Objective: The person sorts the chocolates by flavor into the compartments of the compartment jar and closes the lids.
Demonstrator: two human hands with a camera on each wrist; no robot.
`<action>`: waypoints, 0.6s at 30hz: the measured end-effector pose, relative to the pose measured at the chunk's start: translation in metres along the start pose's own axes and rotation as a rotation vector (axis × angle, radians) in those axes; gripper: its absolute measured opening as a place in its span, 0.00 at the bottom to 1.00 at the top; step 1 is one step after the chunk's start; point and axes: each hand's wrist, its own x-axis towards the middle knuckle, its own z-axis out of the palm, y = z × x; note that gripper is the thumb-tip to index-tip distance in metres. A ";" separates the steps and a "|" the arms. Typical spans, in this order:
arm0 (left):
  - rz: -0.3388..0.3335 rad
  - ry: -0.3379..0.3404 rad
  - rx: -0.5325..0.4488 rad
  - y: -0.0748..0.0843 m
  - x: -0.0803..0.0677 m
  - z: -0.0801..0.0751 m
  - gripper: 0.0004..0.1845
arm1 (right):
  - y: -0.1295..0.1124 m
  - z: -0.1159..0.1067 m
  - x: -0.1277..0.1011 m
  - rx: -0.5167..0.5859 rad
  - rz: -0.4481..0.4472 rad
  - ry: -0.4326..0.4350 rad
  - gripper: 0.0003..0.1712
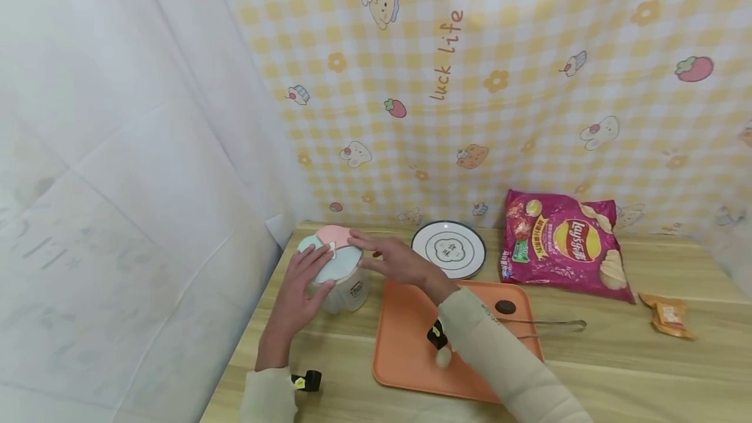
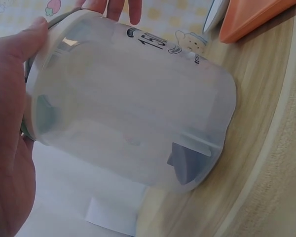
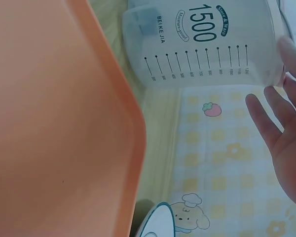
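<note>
Head view, left hand and right hand on lidded clear container, nothing visible inside

Bare table lies open before the container; tray (right) and wall hem it.

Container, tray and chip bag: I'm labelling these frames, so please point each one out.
container (image 3: 207, 44): right wrist view, clear wall by the printed scale.
tray (image 1: 405, 338): head view, bare orange floor.
chip bag (image 1: 564, 243): head view, front panel.
</note>
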 end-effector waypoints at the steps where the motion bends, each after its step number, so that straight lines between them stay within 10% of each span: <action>1: 0.003 0.005 0.001 0.000 -0.001 0.000 0.27 | 0.000 0.001 0.001 0.001 0.001 0.002 0.32; 18: -0.061 0.080 -0.047 0.001 -0.001 0.004 0.21 | -0.006 0.004 0.001 -0.125 0.063 0.030 0.26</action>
